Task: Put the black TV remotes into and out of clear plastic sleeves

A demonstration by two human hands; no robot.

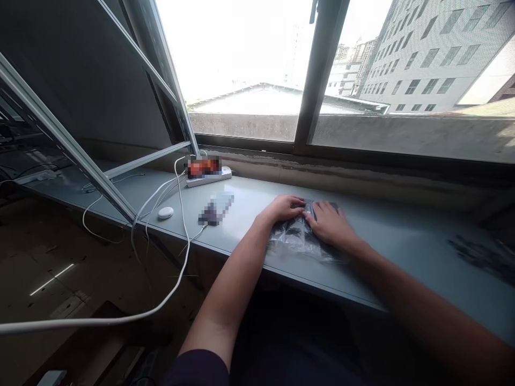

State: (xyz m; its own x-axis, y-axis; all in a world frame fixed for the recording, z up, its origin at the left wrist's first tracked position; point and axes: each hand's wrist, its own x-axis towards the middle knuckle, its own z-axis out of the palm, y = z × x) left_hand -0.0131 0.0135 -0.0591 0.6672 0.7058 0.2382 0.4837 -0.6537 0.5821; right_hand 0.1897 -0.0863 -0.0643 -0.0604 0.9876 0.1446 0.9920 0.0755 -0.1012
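Two hands touch the plastic, neither nearer: at left, the bare left hand point(285, 209), fingers bent, perhaps pinching; I cannot tell. Next, the crumpled, transparent plastic bag point(295, 236) spreads from the fingertips toward the near edge of the smooth grey-blue tabletop point(402, 230), long axis unclear. Rightmost, the bare right hand point(332, 222) lies palm-down, fingers extended, unclosed.

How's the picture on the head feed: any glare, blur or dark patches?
Head view: the left window pane is blown out white; light glints off the clear plastic; the floor sits in deep shadow; the dark item near the right edge is smeared; the orange item is pixelated.
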